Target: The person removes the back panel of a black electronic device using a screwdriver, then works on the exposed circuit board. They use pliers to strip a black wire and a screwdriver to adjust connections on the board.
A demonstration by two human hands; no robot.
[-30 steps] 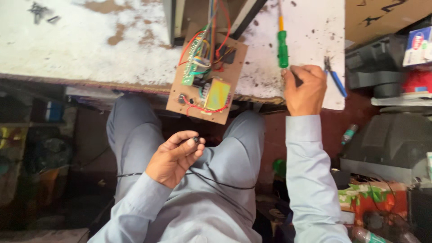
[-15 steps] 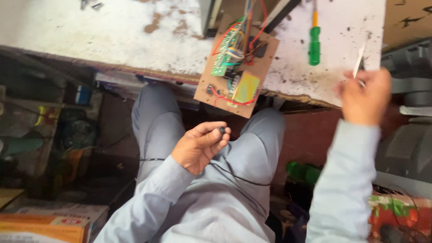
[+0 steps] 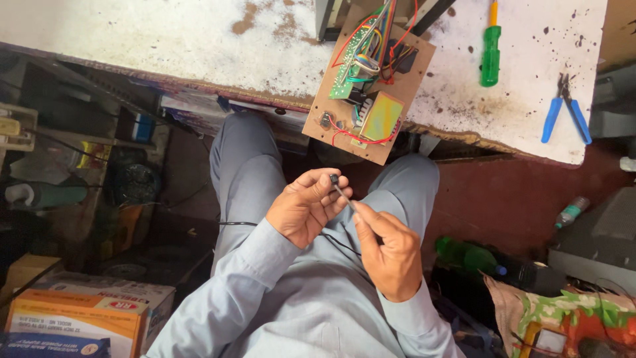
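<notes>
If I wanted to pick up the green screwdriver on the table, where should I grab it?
Probably by the thick green handle of the screwdriver, coming down from above with fingers on its two long sides. It lies flat on the white table, with bare table on both sides. The handle is the widest part; the thin orange end at the top offers less to hold.

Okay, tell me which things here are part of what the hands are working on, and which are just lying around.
In hand:
left hand holding a small black part
right hand with a thin tool touching it
black wire across the lap

Lying about:
circuit board
green screwdriver
blue pliers
cardboard boxes
</notes>
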